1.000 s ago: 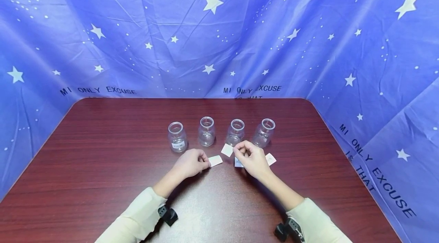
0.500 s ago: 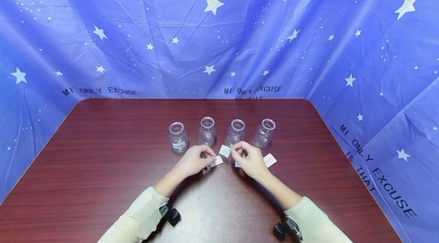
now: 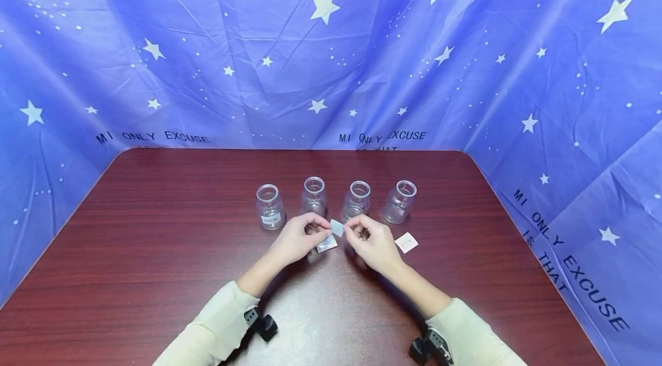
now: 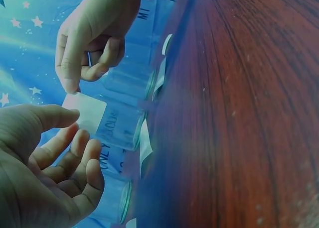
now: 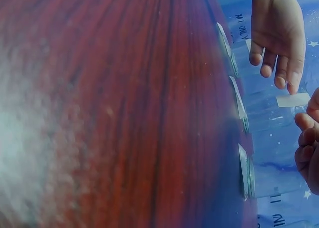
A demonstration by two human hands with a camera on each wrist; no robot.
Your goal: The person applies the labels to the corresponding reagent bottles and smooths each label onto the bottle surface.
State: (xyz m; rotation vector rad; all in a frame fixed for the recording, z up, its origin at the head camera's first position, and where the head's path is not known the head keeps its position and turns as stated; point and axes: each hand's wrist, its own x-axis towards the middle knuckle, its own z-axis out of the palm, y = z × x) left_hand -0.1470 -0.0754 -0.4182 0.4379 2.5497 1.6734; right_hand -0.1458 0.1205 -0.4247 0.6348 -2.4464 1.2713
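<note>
Between my two hands, above the table, is a small white label (image 3: pixel 337 228). My right hand (image 3: pixel 376 244) pinches its right edge between thumb and forefinger. At the opposite edge, the thumb and forefinger of my left hand (image 3: pixel 300 238) grip it; the left wrist view shows the label (image 4: pixel 89 112) held by a corner. Below the left fingertips another white label (image 3: pixel 327 245) lies on the table. A label with handwriting (image 3: pixel 407 242) lies right of my right hand. Behind stand several open glass jars; the leftmost jar (image 3: pixel 269 199) bears a written label (image 3: pixel 271 220).
The other jars, a second jar (image 3: pixel 314 196), a third jar (image 3: pixel 357 200) and the rightmost jar (image 3: pixel 400 202), stand upright in a row just beyond my hands. A blue star-patterned curtain (image 3: pixel 279 90) borders the reddish-brown table (image 3: pixel 170 222).
My left hand has moved right and up from the label on the table to the one in my right hand, and now grips it too. That label has shifted slightly left.
</note>
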